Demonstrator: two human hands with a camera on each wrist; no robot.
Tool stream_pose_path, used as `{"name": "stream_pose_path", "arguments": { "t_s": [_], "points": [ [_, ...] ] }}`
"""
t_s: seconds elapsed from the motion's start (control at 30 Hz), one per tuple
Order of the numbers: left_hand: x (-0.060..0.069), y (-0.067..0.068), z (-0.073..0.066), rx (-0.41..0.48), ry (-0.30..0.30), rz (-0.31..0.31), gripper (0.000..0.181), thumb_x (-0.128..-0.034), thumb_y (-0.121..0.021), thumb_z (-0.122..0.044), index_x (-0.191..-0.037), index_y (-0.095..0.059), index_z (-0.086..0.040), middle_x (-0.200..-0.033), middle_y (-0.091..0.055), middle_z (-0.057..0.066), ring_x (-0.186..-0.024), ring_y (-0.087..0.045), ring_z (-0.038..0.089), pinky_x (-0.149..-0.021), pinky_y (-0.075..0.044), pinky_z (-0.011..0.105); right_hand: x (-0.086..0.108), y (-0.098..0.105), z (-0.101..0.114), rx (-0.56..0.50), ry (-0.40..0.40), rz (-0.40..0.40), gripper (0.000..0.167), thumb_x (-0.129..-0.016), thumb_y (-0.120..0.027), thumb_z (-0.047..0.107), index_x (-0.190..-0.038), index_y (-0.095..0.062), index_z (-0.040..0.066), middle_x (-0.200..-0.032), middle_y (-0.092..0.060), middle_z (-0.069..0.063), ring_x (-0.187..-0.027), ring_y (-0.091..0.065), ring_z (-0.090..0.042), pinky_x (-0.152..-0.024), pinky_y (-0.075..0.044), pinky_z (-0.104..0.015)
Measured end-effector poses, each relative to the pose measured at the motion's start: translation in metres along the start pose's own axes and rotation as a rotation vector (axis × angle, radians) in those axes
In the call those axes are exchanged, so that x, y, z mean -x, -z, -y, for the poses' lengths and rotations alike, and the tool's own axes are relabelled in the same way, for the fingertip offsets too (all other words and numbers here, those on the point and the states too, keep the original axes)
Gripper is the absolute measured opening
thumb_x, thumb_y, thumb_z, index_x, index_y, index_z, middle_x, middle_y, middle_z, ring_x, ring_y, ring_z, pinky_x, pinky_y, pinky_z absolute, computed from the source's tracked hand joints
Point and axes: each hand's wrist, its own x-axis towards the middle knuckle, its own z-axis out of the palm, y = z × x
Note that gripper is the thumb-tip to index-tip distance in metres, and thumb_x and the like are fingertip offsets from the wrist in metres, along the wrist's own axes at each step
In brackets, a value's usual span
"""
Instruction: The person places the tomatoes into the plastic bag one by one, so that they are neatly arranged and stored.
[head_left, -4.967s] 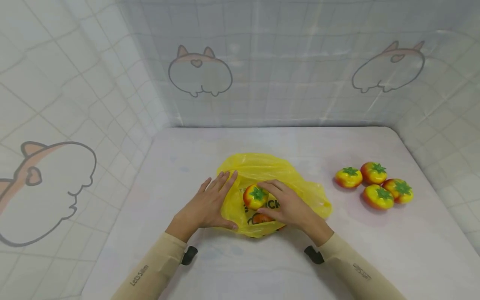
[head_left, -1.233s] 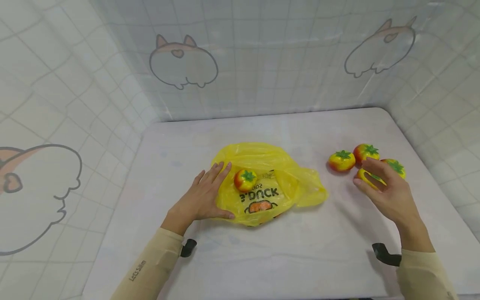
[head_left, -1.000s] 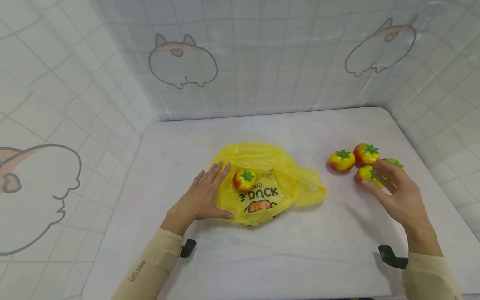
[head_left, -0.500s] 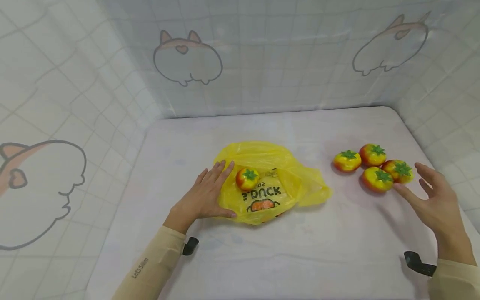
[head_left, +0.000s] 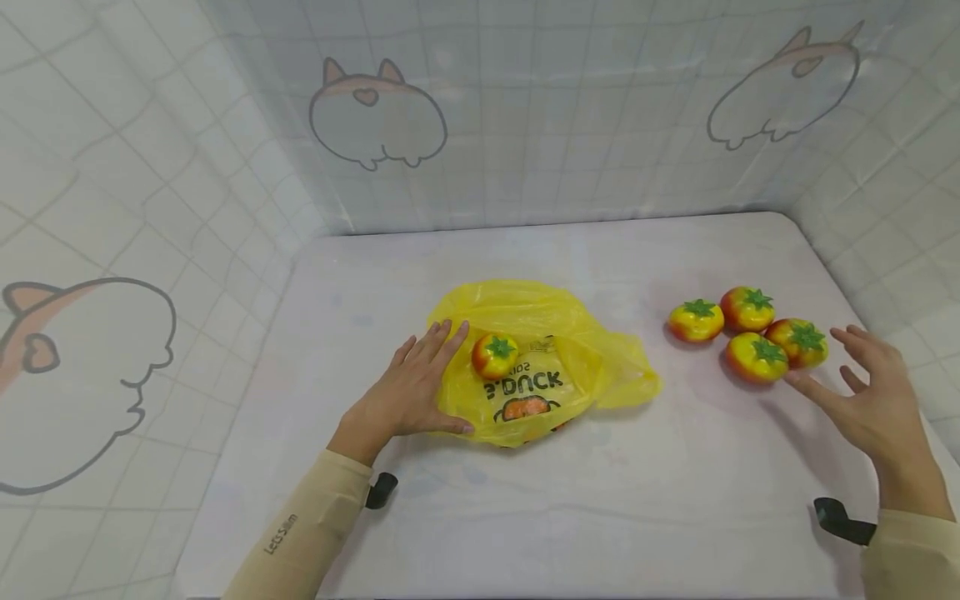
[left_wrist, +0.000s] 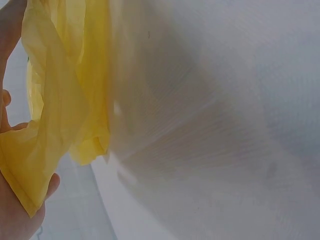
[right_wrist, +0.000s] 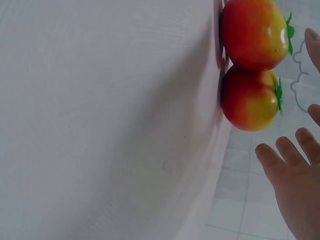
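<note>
Left hand (head_left: 412, 387) touches yellow bag (head_left: 525, 302) reading "DUCK"

A screened-off tabletop workspace: wrinkled, grid-patterned sheeting (head_left: 562, 142) with printed cartoon animals (head_left: 377, 121) encloses a whitish table (head_left: 600, 508) at left, far and right. Whether home or lab cannot be told.

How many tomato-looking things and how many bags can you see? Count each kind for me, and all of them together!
Round, glossy red-and-yellow tomato-like fruits with green leafy tops: 5
Crinkly yellow plastic bag with printing: 1
Total: 6
</note>
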Motion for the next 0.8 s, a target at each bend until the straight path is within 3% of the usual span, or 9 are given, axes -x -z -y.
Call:
{"name": "stream_pose_path", "arguments": {
  "t_s": [0.4, 0.6, 0.8],
  "points": [
    [0.000, -0.003, 0.001, 0.004, 0.007, -0.003, 0.145, -0.0619, -0.072, -0.089, -0.164, 0.016, -0.033, -0.174, -0.002, 0.009, -0.160, -0.006, 0.029, -0.126, -0.014, 0.059, -0.003, -0.006, -0.003, -0.011, -0.018, 0.019, 0.084, -0.098, -0.071, 0.029, -0.163, -0.023, 0.006, -0.170, -0.012, -0.023, -0.154, -0.016, -0.049, -0.117, -0.024, -0.029],
    [0.000, -0.004, 0.001, 0.005, 0.007, 0.002, 0.146, -0.0616, -0.071, -0.089, -0.163, 0.018, -0.035, -0.174, -0.002, 0.009, -0.160, -0.005, 0.029, -0.126, -0.013, 0.059, -0.008, -0.008, -0.003, 0.012, -0.043, 0.029, 0.086, -0.099, -0.069, 0.030, -0.164, -0.018, 0.005, -0.170, -0.011, -0.024, -0.153, -0.015, -0.051, -0.116, -0.025, -0.053],
    [-0.001, -0.004, 0.001, 0.005, 0.007, 0.003, 0.146, -0.0612, -0.071, -0.090, -0.163, 0.018, -0.034, -0.174, -0.003, 0.010, -0.160, -0.006, 0.030, -0.126, -0.014, 0.060, -0.016, -0.005, -0.004, 0.031, -0.132, 0.034, 0.088, -0.101, -0.065, 0.037, -0.164, -0.014, 0.005, -0.169, -0.007, -0.028, -0.152, -0.016, -0.053, -0.110, -0.028, -0.067]
  ]
}}
